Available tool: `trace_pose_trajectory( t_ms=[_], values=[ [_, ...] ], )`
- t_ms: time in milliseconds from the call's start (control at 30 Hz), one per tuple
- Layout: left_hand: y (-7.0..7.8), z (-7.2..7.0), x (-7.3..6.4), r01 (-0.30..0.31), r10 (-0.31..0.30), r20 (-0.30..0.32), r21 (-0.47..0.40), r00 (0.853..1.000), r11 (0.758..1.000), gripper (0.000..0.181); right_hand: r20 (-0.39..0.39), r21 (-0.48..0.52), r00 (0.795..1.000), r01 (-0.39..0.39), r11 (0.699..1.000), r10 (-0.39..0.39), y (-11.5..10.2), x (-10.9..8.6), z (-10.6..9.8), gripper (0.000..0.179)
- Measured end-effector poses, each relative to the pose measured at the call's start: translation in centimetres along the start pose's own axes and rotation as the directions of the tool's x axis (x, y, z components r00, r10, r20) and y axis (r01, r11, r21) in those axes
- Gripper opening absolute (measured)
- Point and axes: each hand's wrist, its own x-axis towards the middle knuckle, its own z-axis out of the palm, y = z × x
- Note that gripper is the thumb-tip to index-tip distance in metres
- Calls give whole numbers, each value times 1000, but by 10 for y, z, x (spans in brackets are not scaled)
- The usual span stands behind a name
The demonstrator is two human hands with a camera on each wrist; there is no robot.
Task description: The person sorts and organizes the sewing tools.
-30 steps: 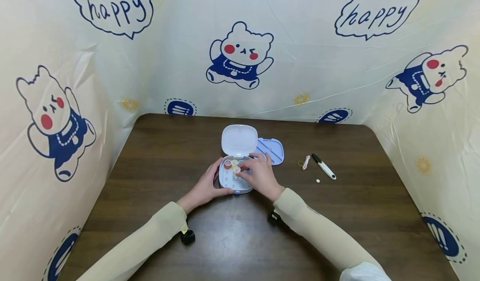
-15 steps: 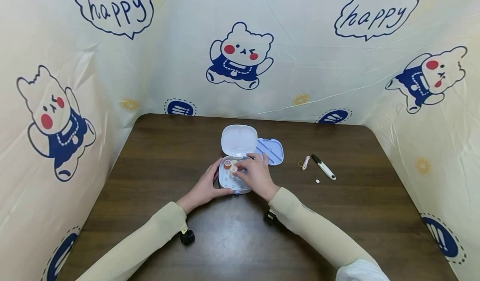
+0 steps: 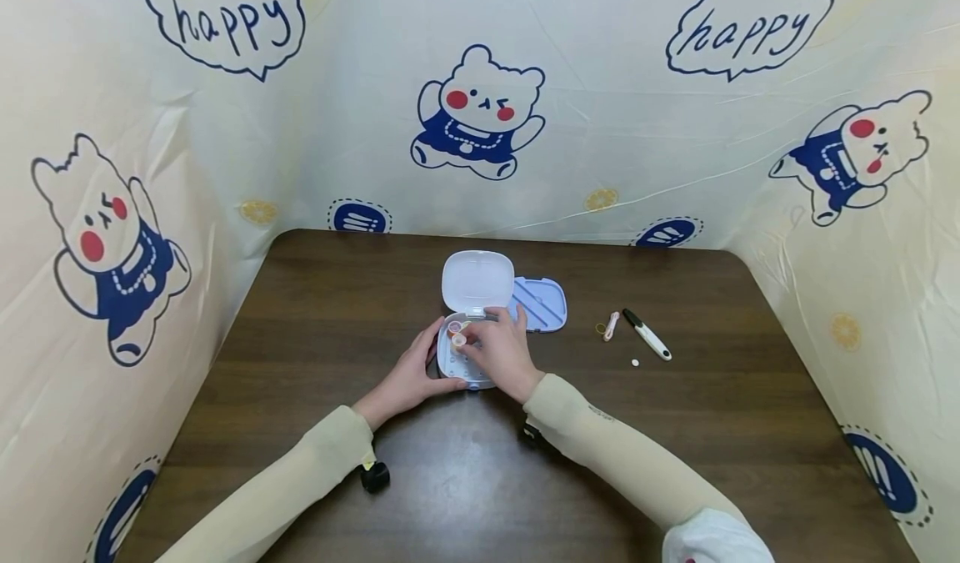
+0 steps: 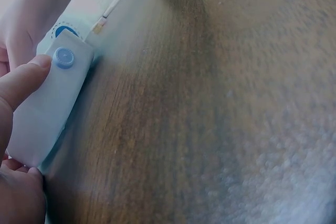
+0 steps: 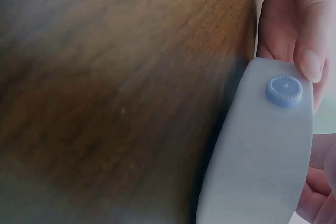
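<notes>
While pale, creased cloth (image 3: 600, 146) printed with bears walls in three sides, a dark, wood-grained table (image 3: 345, 296) with rounded far corners stretches beneath. Near its middle sits the smooth, white, round-cornered box (image 3: 468, 373), its lid (image 3: 477, 282) open behind and a round blue catch (image 5: 284, 88) on its front. The left hand (image 3: 408, 377) grips the box's left side; the right hand (image 3: 506, 354), apart from it, pinches a small round spool (image 3: 458, 341) over the interior. Beyond lies a flat blue tray (image 3: 551, 306); farther right, a slim black-and-white tool (image 3: 647, 335) and a tiny white disc (image 3: 635, 363).
</notes>
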Motion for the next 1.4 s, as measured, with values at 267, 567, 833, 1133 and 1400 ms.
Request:
trace_pose_trajectory(
  t_ms=[267,567,833,1133,1400],
  values=[
    [-1,1,1,-13,13,-4,6,1000,1000,114,-30,-57,999,21,998,-23,-1,2,7,13],
    [-1,1,3,-22,22,-3,15,1000,1000,114,-57,-99,998,31,995,-37,-3,3,8,14],
    [-1,0,4,-25,25,-4,10,1000,1000,114,-59,-106,997,32,994,-39,-4,5,7,13],
    [-1,1,2,-7,7,-3,19,1000,1000,114,-14,-144,999,39,989,-41,-4,5,10,19],
    [-3,1,1,-3,3,-7,21,1000,1000,114,-22,-140,998,46,989,-50,-3,4,10,19]
  ],
)
